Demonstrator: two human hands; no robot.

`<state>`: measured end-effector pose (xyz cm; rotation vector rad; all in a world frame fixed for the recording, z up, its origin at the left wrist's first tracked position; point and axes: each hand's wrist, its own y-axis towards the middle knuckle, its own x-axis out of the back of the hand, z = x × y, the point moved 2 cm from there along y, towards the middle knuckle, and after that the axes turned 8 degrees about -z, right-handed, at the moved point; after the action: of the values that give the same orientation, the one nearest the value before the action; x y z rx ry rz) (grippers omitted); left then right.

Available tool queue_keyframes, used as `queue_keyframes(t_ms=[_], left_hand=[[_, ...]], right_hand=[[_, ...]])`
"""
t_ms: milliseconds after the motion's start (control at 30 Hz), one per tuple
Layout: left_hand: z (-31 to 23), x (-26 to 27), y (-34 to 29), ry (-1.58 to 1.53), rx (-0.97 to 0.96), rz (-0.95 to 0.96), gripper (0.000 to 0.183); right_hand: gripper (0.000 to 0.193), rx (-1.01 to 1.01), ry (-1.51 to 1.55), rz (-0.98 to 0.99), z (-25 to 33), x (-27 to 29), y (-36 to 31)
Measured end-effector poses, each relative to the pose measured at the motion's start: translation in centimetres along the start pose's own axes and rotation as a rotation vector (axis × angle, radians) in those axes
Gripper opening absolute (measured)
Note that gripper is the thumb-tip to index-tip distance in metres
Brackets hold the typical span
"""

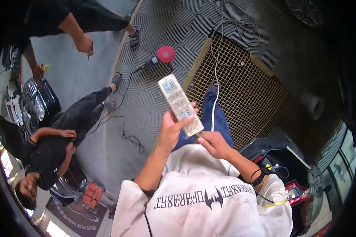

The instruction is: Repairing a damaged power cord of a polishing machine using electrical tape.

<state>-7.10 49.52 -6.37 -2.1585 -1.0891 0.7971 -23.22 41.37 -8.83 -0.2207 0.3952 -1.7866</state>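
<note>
A dirty white power strip (176, 97) with several socket faces lies tilted in front of my body. My left hand (172, 128) is closed around its lower part, the thumb resting on its face near the lowest socket. At the near end of the strip, my right hand (215, 144) pinches the cord (198, 135) where it leaves the housing. Just beyond the far end, on the floor, is a corded power tool (150, 62) with a round red pad (166, 54), perhaps a polisher.
A floor grate (241, 87) in a yellowish frame lies ahead, crossed by a white cable (216, 79) that coils at the far right. One person in black (47, 152) is at the left, another (79, 39) at the far left. A black cord (132, 139) trails across the floor.
</note>
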Motion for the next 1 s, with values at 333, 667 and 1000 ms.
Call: queue_keyframes(t_ms=[333,667,1000], left_hand=[[-7.6,2.5,-7.6,-0.219,-0.327,0.016,0.041],[-8.3,5.4,-7.9,-0.251,-0.401,0.251,0.073],[-5.1,6.3,-9.9,-0.178,-0.601,0.24,0.074]], right_hand=[[0.014,0.153,0.161,-0.314,5.8,-0.6,-2.6],[0.013,0.162,-0.004,-0.399,7.5,0.4,-3.6],[0.064,0.356,0.026,-0.273,9.1,-1.4,-3.5]])
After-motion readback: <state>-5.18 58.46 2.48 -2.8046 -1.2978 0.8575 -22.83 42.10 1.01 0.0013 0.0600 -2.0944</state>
